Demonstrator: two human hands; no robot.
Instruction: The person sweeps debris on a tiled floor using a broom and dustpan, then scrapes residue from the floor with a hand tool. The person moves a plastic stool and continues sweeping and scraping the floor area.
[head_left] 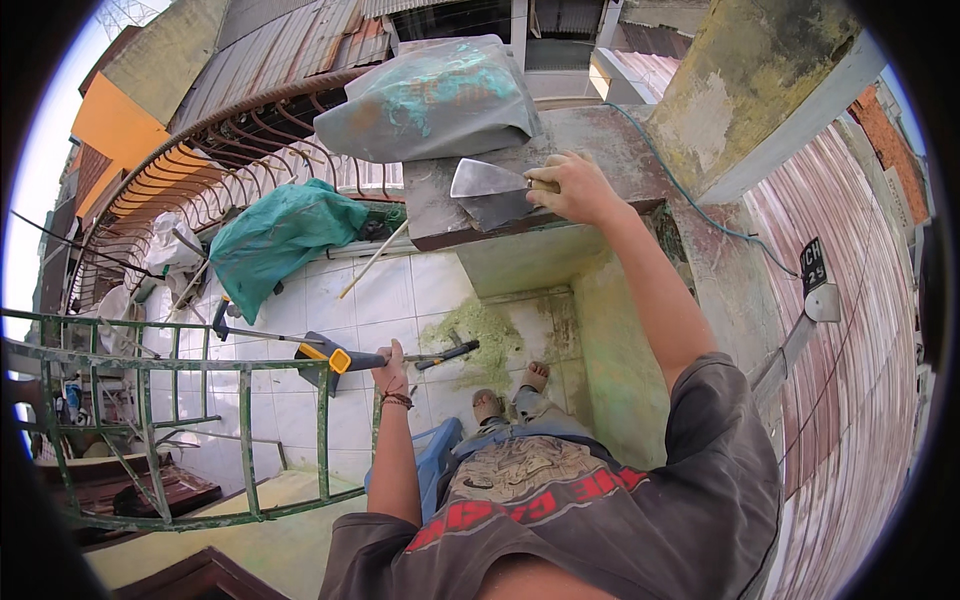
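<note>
My right hand point(575, 187) is closed around the handle end of what looks like a trowel with a flat, grey, wedge-shaped blade point(488, 180). The blade points left over a grey ledge point(590, 135), a dark patch beneath it. Lower down, my left hand point(392, 372) is closed on the grip of what looks like a dark blue and yellow bar clamp point(325, 362), whose thin bar reaches left past the green ladder rails. A grey sheet stained turquoise point(440, 100) drapes a bulky thing just behind the trowel. Near my feet, a black-handled tool point(448, 354) lies on the tiles.
A green metal ladder point(245, 440) spans the left side. Green cloth point(285, 240) is heaped by the curved railing point(190, 150). A blue plastic stool point(440, 450) stands by my legs, greenish debris point(485, 340) covers some tiles, and a concrete pillar point(745, 90) rises at right.
</note>
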